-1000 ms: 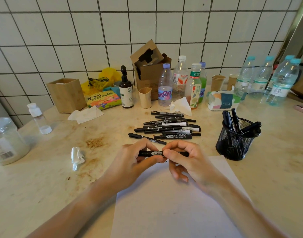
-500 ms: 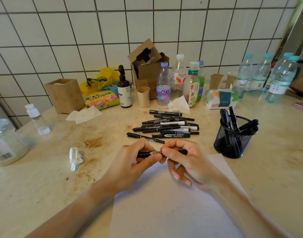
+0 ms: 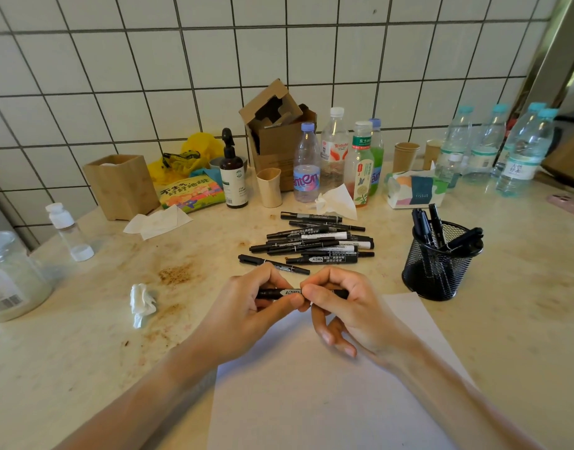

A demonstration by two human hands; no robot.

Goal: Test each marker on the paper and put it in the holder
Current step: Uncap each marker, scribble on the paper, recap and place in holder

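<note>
— What are the hands doing?

— Both hold one black marker [image 3: 290, 292] level, above the far edge of the white paper [image 3: 311, 401]. The left hand [image 3: 246, 315] has thumb and curled fingers wrapped round the marker's left half. The right hand [image 3: 347, 306] pinches the right half between thumb and forefinger; its lower fingers hang loose over the sheet.

— Is the cap on?

— I cannot tell. Fingers hide both ends; only a short stretch of barrel with a white label shows between the two thumbs.

— And the other markers?

— A loose heap of markers [image 3: 315, 243] lies just beyond the hands, most of them pointing left to right. They overlap, so the count is rough: about ten or eleven. One lies apart at the near left edge of the heap.

— The holder?

— A black mesh pen holder [image 3: 436, 271] stands to the right, just past the paper's far right corner. About five markers stick out of it; the mesh blurs their lower parts.

— How much of the paper shows?

— One sheet, its near edge cut off by the frame and part of it under the forearms.

— Farther back?

— Against the tiled wall [image 3: 149, 76], an open cardboard box [image 3: 276, 138], a dark pump bottle [image 3: 233, 177], a wooden box [image 3: 120, 185] and a tissue pack [image 3: 415, 190]. Four drink bottles stand in the middle. At least four water bottles crowd far right, overlapping. On the left, a glass jar [image 3: 9, 277] is cut by the frame, and one crumpled tissue [image 3: 142, 303] lies on the counter [image 3: 68, 352].
</note>
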